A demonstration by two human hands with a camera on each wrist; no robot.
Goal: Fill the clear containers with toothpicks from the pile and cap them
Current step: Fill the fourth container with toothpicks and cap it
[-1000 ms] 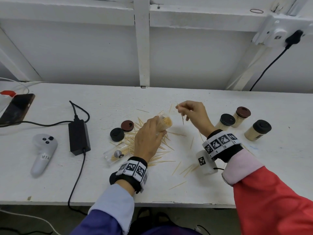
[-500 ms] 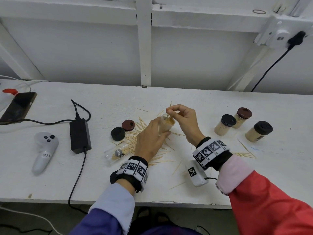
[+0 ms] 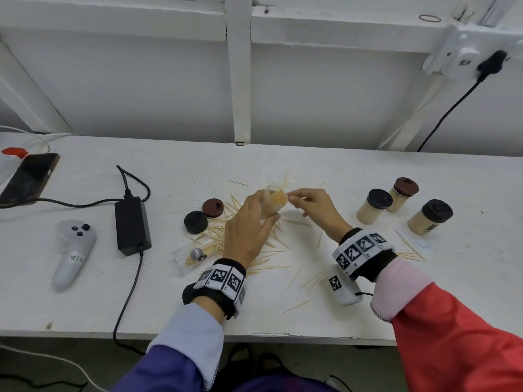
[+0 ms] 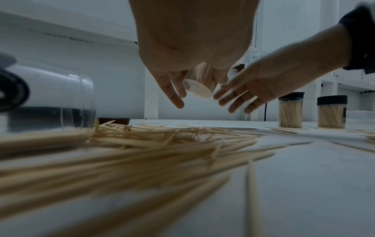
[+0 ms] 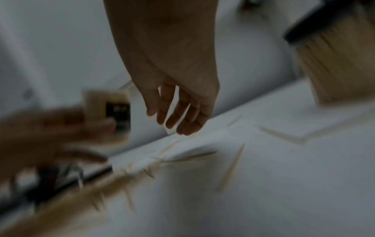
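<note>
Head view: the left hand (image 3: 249,224) grips a clear plastic container (image 3: 273,203) packed with toothpicks, tilted and lifted above the pale wooden toothpick pile (image 3: 226,239) on the white table (image 3: 283,165). The right hand (image 3: 314,210) pinches a single toothpick (image 3: 300,198) at the container's mouth. Three capped, filled containers (image 3: 373,206) stand well to the right; two loose round caps (image 3: 203,215) lie left of the pile.

Left wrist view: fingers (image 4: 172,89) curl round the container (image 4: 199,83), its base clear of the table.

Right wrist view: heavily blurred; the right hand's fingers (image 5: 178,110) hang loosely, thumb hidden.
</note>
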